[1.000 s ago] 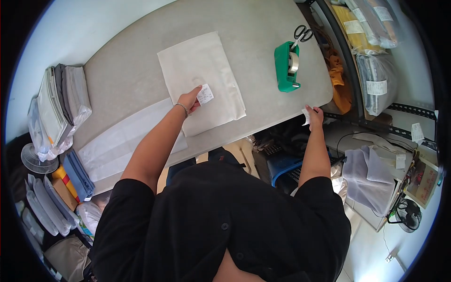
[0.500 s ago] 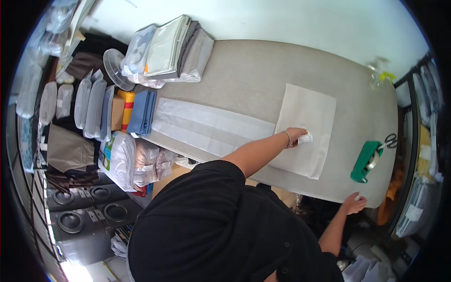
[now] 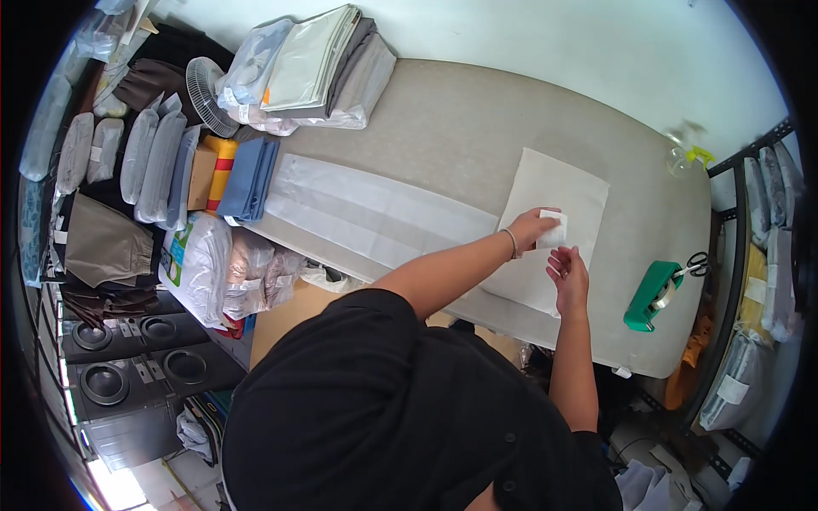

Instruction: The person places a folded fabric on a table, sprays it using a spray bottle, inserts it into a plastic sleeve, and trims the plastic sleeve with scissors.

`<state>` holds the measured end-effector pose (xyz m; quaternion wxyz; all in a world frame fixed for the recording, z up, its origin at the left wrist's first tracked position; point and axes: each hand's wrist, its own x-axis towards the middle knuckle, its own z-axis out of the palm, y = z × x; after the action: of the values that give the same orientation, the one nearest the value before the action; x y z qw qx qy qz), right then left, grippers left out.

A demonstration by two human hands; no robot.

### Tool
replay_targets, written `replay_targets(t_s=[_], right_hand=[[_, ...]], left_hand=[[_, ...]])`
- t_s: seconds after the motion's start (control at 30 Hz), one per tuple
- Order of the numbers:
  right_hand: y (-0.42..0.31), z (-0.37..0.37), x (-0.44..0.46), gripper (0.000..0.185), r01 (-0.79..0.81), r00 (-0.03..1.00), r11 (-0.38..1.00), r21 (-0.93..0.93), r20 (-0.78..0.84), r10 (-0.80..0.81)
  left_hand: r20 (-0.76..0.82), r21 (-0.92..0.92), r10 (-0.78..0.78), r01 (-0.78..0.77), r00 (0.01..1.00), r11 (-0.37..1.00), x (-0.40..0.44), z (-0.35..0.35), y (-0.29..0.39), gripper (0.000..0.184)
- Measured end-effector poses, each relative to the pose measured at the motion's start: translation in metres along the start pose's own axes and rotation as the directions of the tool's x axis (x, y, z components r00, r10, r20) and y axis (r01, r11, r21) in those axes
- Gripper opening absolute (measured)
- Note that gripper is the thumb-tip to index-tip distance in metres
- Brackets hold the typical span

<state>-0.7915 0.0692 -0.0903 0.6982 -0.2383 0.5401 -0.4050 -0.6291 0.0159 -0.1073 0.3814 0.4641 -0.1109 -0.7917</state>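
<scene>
My left hand [image 3: 530, 228], with a bracelet at the wrist, is over a cream folded fabric piece [image 3: 545, 183]. Its fingers are closed on a small white paper label [image 3: 555, 230]; the thumb side of the grip is partly hidden. My right hand [image 3: 569, 277] is raised just below the label, fingers apart and slightly curled, with nothing visible in it. The cream piece lies flat on the table and partly overlaps the end of a long white translucent plastic sleeve [image 3: 375, 217].
A green tape dispenser [image 3: 652, 294] with scissors [image 3: 697, 266] stands on the right. A spray bottle [image 3: 686, 157] is at the back right. Stacked packaged fabrics [image 3: 311, 68], blue folded cloths [image 3: 249, 180] and a fan [image 3: 209, 95] are on the left. Something small and white [image 3: 622, 371] sits at the front edge.
My right hand has moved from the table's front right edge up and left to beside the label. My left hand has shifted slightly upward, still gripping the label. The view has shifted a little.
</scene>
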Motion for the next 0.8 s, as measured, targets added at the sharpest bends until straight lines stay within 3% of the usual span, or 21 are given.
replay_targets(t_s=[0.03,0.07,0.1,0.13,0.2,0.23,0.3,0.4,0.43,0.47,0.53,0.6,0.67,0.8], right_hand=[[-0.003,0.003,-0.005,0.041,0.000,1.000,1.000,-0.003,-0.007,0.000],[-0.006,0.004,-0.010,0.040,0.001,1.000,0.997,0.075,0.006,-0.001],[-0.007,0.004,-0.014,0.040,0.003,1.000,0.988,0.154,0.019,-0.006],[-0.002,-0.002,-0.016,0.040,0.005,1.000,0.988,0.155,0.007,-0.007],[0.013,-0.016,-0.024,0.036,0.113,0.992,0.992,-0.056,-0.045,-0.116],[0.021,-0.020,-0.030,0.033,0.073,0.994,0.995,0.071,-0.084,-0.067],[0.036,-0.031,-0.041,0.031,0.076,0.990,0.993,0.088,-0.128,-0.064],[0.063,-0.060,-0.060,0.025,0.055,0.977,0.995,0.086,-0.210,-0.036],[0.068,-0.064,-0.070,0.024,0.075,0.947,0.997,-0.010,-0.314,-0.074],[0.073,-0.075,-0.078,0.023,0.066,0.950,0.997,0.031,-0.309,-0.053],[0.082,-0.109,-0.089,0.022,0.103,0.922,0.994,0.043,-0.378,-0.080],[0.091,-0.150,-0.096,0.023,0.011,0.886,0.965,-0.261,-0.445,-0.131],[0.090,-0.185,-0.104,0.025,-0.002,0.825,0.940,-0.342,-0.532,-0.192],[0.098,-0.237,-0.107,0.026,-0.068,0.759,0.940,-0.336,-0.629,-0.170]], left_hand=[[0.085,0.237,0.224,-0.238,0.971,0.942,-0.005,0.001,-0.011,0.037],[0.220,0.432,0.408,-0.463,0.886,0.774,-0.011,0.003,-0.023,0.041],[0.292,0.426,0.442,-0.529,0.848,0.734,-0.026,0.009,-0.036,0.045],[0.299,0.423,0.434,-0.526,0.850,0.738,-0.048,0.018,-0.040,0.045],[0.313,0.822,0.381,-0.449,0.870,0.350,-0.088,0.032,-0.043,0.049],[0.323,0.818,0.370,-0.453,0.871,0.354,-0.092,0.032,-0.050,0.049],[0.361,0.884,0.258,-0.417,0.896,0.211,-0.095,0.034,-0.069,0.060],[0.504,0.846,0.067,-0.508,0.861,0.162,-0.085,0.018,-0.096,0.070],[0.498,0.864,-0.053,-0.491,0.865,0.108,-0.086,0.018,-0.092,0.072],[0.485,0.873,-0.170,-0.485,0.858,0.043,-0.090,0.018,-0.086,0.075],[0.326,0.936,-0.221,-0.347,0.919,-0.059,-0.098,0.018,-0.077,0.067],[0.322,0.945,-0.169,-0.327,0.931,-0.001,-0.100,0.003,-0.067,0.055],[0.302,0.952,-0.100,-0.305,0.948,-0.012,-0.102,-0.020,-0.060,0.046],[0.223,0.975,-0.051,-0.223,0.973,-0.001,-0.111,-0.080,-0.060,0.036]])
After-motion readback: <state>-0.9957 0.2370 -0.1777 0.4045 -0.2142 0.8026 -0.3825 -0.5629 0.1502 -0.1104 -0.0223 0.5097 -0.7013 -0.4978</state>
